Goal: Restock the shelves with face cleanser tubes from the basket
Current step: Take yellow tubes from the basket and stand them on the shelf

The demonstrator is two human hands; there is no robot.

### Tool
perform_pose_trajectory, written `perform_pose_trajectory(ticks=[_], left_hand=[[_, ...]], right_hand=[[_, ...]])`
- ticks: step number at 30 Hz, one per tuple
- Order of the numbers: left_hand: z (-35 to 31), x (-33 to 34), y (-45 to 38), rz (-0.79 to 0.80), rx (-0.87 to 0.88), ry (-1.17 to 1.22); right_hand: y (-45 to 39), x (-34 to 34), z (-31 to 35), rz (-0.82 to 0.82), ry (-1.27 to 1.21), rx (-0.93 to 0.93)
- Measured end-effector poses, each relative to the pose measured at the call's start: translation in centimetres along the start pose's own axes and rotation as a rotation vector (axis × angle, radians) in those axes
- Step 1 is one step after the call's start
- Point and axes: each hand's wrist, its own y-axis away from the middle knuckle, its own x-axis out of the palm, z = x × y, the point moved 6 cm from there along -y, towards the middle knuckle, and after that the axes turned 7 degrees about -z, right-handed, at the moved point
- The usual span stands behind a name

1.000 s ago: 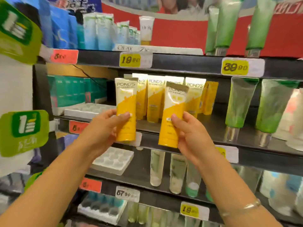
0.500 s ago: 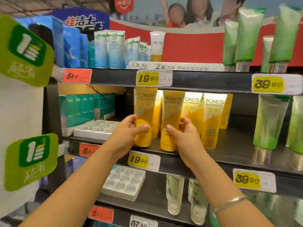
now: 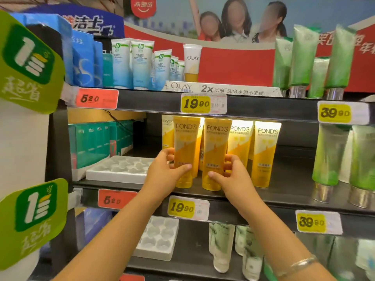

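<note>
Each hand grips one yellow tube upright, cap down on the middle shelf (image 3: 284, 196): the left hand (image 3: 164, 175) holds the left tube (image 3: 185, 142), the right hand (image 3: 233, 177) the right tube (image 3: 216, 147). Both stand at the shelf's front edge, the stocked row directly behind them.
</note>
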Motion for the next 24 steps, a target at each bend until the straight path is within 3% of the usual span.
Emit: perform_pose_trajectory(ticks=[9, 24], left_hand=[[0.1, 1.0, 0.1, -0.054, 0.05, -0.18], [0.1, 1.5, 0.1, -0.035, 0.036, -0.202]], right_hand=[[-0.3, 0.0, -0.3, -0.029, 0.112, 0.005], [-0.5, 0.3, -0.5, -0.029, 0.16, 0.038]])
